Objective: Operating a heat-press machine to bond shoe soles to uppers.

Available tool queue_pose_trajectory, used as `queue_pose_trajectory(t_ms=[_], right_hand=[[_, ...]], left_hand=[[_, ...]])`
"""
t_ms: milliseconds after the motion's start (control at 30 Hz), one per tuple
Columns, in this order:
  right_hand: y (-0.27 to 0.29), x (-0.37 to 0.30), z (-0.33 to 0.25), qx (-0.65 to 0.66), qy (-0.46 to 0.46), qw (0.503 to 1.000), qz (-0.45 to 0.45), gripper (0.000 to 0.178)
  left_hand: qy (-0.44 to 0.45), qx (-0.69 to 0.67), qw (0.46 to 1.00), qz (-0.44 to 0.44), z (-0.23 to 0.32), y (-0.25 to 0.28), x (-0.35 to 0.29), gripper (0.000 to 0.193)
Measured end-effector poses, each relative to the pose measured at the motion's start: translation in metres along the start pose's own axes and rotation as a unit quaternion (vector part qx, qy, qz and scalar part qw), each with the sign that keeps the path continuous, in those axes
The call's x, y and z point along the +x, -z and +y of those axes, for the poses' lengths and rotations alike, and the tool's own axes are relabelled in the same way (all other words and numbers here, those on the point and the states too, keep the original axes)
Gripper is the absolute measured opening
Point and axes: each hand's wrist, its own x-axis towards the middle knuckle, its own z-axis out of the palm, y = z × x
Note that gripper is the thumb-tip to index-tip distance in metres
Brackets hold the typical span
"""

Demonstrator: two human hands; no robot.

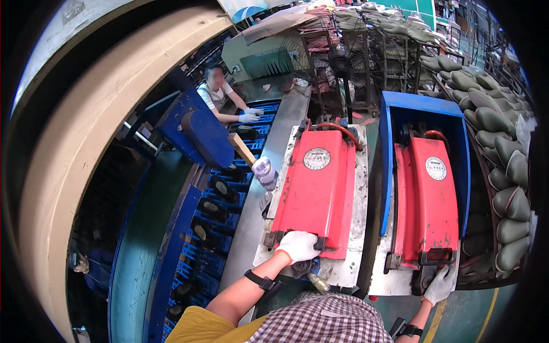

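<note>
Two red machine covers stand side by side on pale, worn bases. On the left red cover, my left hand, in a white glove, is closed over the front edge between two black brackets; the part under its fingers is hidden. My right hand, also gloved, reaches to the front right corner of the right red cover. Its fingers look stretched out beside a black latch, against the pale base; I cannot tell how firmly they touch. Each cover carries a round pale label and a reddish hose at its far end.
A blue box-shaped hood surrounds the right machine. Racks of dark green boot-like pieces stand at right. Left of me runs a line with blue holders and a metal ledge. A whitish wrapped object juts near the left machine. A gloved co-worker stands farther along.
</note>
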Motion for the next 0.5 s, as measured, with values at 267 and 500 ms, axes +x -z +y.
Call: queue_pose_trajectory(t_ms=[267, 500], right_hand=[[0.006, 0.000, -0.007, -0.003, 0.002, 1.000, -0.003, 0.033], [-0.001, 0.000, 0.004, 0.008, -0.001, 1.000, 0.004, 0.034]], left_hand=[[-0.002, -0.001, 1.000, 0.001, 0.000, -0.002, 0.001, 0.040], [-0.008, 0.002, 1.000, 0.002, -0.002, -0.003, 0.003, 0.041]])
